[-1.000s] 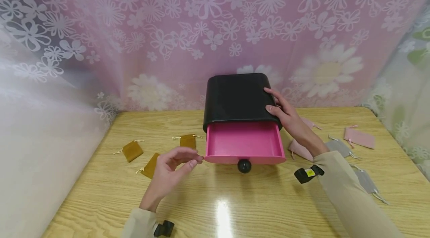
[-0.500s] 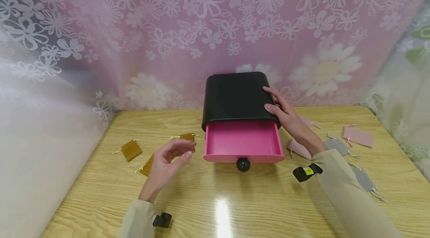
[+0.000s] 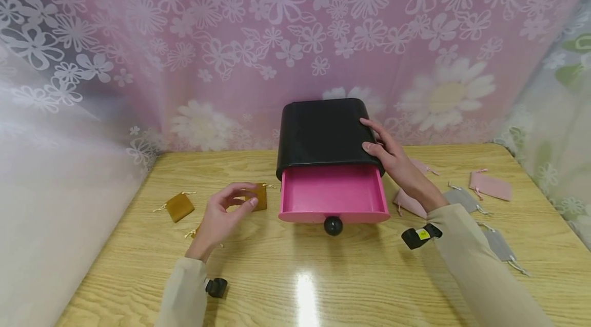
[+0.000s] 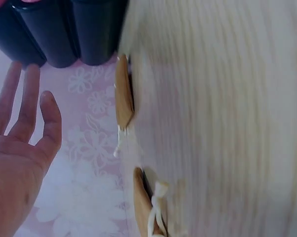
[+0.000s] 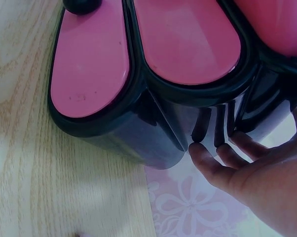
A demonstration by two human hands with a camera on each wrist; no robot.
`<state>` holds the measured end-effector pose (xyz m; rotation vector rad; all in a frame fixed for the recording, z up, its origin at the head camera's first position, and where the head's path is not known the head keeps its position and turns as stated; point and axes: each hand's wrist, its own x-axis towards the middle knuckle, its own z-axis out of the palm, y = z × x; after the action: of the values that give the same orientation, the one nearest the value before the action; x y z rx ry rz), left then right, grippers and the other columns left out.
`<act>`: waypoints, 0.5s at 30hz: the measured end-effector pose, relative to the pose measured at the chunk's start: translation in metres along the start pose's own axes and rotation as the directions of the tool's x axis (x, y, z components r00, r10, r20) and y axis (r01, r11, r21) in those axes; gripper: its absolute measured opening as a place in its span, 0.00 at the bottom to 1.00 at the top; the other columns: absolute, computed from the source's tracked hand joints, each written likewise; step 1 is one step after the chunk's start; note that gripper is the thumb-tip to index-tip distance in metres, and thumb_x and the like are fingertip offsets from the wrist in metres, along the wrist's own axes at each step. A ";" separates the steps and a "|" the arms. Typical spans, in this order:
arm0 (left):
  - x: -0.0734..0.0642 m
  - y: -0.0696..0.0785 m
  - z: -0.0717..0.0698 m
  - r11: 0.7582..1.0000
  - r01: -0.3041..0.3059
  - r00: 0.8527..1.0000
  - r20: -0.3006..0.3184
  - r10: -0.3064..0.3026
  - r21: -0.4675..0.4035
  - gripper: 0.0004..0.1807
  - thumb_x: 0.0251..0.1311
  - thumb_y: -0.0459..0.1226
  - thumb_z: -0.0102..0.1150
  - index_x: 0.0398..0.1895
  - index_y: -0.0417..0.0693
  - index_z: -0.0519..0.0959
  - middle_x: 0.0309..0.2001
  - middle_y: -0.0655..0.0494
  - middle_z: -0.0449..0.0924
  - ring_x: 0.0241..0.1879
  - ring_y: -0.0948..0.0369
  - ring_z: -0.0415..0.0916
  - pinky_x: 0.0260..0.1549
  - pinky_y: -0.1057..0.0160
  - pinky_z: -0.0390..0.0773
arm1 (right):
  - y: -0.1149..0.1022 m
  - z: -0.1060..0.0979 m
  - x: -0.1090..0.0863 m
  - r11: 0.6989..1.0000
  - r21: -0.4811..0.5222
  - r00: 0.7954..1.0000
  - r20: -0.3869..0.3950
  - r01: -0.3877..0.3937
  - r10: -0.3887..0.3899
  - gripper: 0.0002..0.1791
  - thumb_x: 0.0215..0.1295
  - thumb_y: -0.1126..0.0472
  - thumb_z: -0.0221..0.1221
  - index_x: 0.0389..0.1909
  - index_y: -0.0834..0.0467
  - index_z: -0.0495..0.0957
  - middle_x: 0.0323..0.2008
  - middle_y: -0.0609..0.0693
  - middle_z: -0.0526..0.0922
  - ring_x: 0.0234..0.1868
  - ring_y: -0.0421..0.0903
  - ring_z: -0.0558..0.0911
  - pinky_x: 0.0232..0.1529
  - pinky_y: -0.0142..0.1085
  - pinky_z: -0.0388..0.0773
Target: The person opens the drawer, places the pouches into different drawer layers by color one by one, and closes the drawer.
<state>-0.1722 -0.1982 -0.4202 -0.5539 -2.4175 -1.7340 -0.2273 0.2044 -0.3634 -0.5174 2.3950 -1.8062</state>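
My right hand [image 3: 400, 165] rests against the right upper edge of a black drawer unit [image 3: 323, 132], thumb and index finger on its top. In the right wrist view, other fingertips touch the unit's dark side wall [image 5: 207, 123]. The top pink drawer [image 3: 304, 217] is pulled out, with a black round knob [image 3: 333, 226] and nothing inside. My left hand [image 3: 217, 222] hovers over the table left of the unit, fingers slightly bent and holding nothing. Near its fingertips lies a mustard drawstring pouch [image 3: 261, 197]; another mustard pouch [image 3: 195, 233] is mostly hidden beneath the hand.
A third mustard pouch [image 3: 179, 207] lies farther left on the wooden table [image 3: 258, 286]. Right of the unit are pink pouches [image 3: 490, 186] and grey pouches [image 3: 498, 245], some partly behind my right arm. A pink floral curtain [image 3: 231, 60] hangs behind.
My left hand has moved left and a little up, away from the drawer's front corner towards the mustard pouches. My right hand stays on the unit.
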 end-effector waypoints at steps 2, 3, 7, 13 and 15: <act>0.001 -0.001 -0.002 0.999 0.023 1.000 -0.006 -0.023 0.037 0.15 0.66 0.36 0.66 0.55 0.52 0.83 0.60 0.51 0.82 0.57 0.56 0.80 0.56 0.58 0.80 | 0.000 0.000 0.000 1.000 0.000 1.000 0.001 0.000 0.000 0.32 0.82 0.50 0.44 0.82 0.37 0.48 0.77 0.59 0.59 0.64 0.40 0.71 0.57 0.25 0.72; 0.002 -0.002 -0.002 0.998 0.035 0.999 -0.010 -0.035 0.061 0.15 0.66 0.37 0.67 0.55 0.55 0.83 0.61 0.54 0.82 0.58 0.57 0.79 0.57 0.55 0.79 | 0.000 0.000 0.000 1.000 0.001 1.000 0.002 0.001 -0.001 0.32 0.82 0.50 0.44 0.82 0.37 0.48 0.77 0.59 0.59 0.64 0.40 0.71 0.57 0.25 0.71; 0.005 -0.004 -0.005 0.984 0.082 0.997 -0.013 -0.081 0.156 0.15 0.65 0.43 0.68 0.55 0.63 0.83 0.63 0.64 0.80 0.63 0.61 0.75 0.61 0.45 0.75 | -0.001 0.000 -0.001 1.000 0.007 1.000 0.005 0.001 -0.001 0.32 0.82 0.49 0.44 0.82 0.36 0.48 0.77 0.58 0.58 0.64 0.40 0.71 0.57 0.24 0.72; 0.010 -0.011 -0.009 0.953 0.114 0.991 0.029 -0.127 0.280 0.18 0.65 0.46 0.67 0.57 0.57 0.83 0.66 0.63 0.77 0.69 0.56 0.71 0.64 0.40 0.70 | 0.000 0.000 -0.001 1.000 0.021 1.000 0.006 -0.002 0.002 0.32 0.82 0.50 0.45 0.82 0.36 0.48 0.77 0.58 0.58 0.64 0.39 0.71 0.56 0.24 0.73; 0.013 -0.015 -0.011 0.941 0.117 0.989 0.048 -0.139 0.318 0.19 0.65 0.47 0.67 0.58 0.55 0.82 0.68 0.61 0.76 0.71 0.53 0.69 0.66 0.38 0.68 | 0.000 0.000 -0.001 1.000 0.023 1.000 0.005 -0.004 0.004 0.32 0.82 0.50 0.45 0.82 0.36 0.49 0.77 0.58 0.58 0.64 0.39 0.71 0.56 0.24 0.72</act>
<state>-0.1904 -0.2093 -0.4259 -0.4302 -2.7601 -1.3438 -0.2264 0.2046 -0.3635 -0.5140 2.3682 -1.8263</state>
